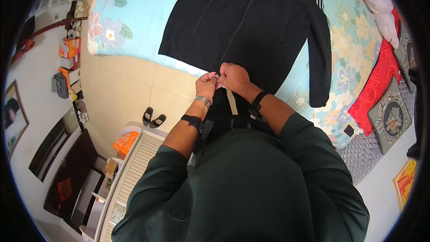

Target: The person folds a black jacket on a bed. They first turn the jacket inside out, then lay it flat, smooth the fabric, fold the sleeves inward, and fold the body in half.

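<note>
Black long-sleeved jacket (260, 22), soft matte cloth, white stripes on one sleeve, lay spread flat, front up, over a light-blue bedspread (112, 22) with big pastel flowers. Its upper end ran out of view at the top edge. All places below taken from the jacket.

Left hand (205, 85): at the jacket's near hem, just left of the foot of the front line. Thumb and fingers drawn in to a pinch, almost no gap. Right hand (236, 77): just right of that foot, overlapping the hem, fingers curled in tightly. Both had hold of the jacket's edge at a small dark piece (218, 72); too small to tell what it was, or which fingertips bore on it.

Key relation: the jacket lay straight ahead of both hands, its long axis running away from the person and leaning right with distance. The front line followed that lean, starting right at the fingertips. Right hand was the nearer to the jacket's main spread; left hung mostly off the hem.

Around the jacket: red rose-patterned cloth (376, 81) well off to its right, a grey cushion with a floral medallion (392, 114) beyond that. Black shoes (157, 121) on the floor, nearer the person than the hem and to its left.
</note>
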The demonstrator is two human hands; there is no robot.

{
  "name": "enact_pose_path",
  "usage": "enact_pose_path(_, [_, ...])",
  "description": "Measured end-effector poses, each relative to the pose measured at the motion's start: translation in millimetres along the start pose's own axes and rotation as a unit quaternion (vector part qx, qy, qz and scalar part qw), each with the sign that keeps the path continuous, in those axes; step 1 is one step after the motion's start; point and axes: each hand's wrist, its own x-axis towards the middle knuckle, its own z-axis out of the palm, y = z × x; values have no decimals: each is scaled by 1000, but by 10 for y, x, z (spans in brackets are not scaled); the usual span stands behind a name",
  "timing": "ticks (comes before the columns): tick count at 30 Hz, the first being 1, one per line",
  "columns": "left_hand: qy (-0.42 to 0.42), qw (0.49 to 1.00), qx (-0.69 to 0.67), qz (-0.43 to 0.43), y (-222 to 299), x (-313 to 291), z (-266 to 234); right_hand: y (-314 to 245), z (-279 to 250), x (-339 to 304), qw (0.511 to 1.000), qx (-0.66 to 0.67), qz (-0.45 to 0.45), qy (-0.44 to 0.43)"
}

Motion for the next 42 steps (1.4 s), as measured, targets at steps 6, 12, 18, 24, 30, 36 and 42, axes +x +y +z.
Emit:
enact_pose_path(6, [22, 1000, -19, 1, 5, -89, 54, 50, 28, -35, 998, 59, 8, 4])
enact_pose_path(12, [6, 999, -44, 32, -15, -148, 1, -20, -43, -81, 991, -94, -94, 2])
enact_pose_path(18, [-3, 998, -34, 51, -39, -150, -17, -22, -138, -64, 975, -160, -153, -1])
enact_pose_path(24, [11, 997, -31, 66, -46, -191, -7, 14, -97, -73, 995, 58, -79, -9])
enact_pose_path(30, [26, 998, -40, 30, -45, -192, -85, -6, -120, -148, 996, 59, 34, -50])
enact_pose_path(36, [108, 993, -57, 10, 94, -39, -8, 17, -134, -246, 999, 6, -36, 13])
enact_pose_path(42, [60, 996, -34, -65, 209, 26, 99, 143, -192, -315, 997, 30, -62, 46])
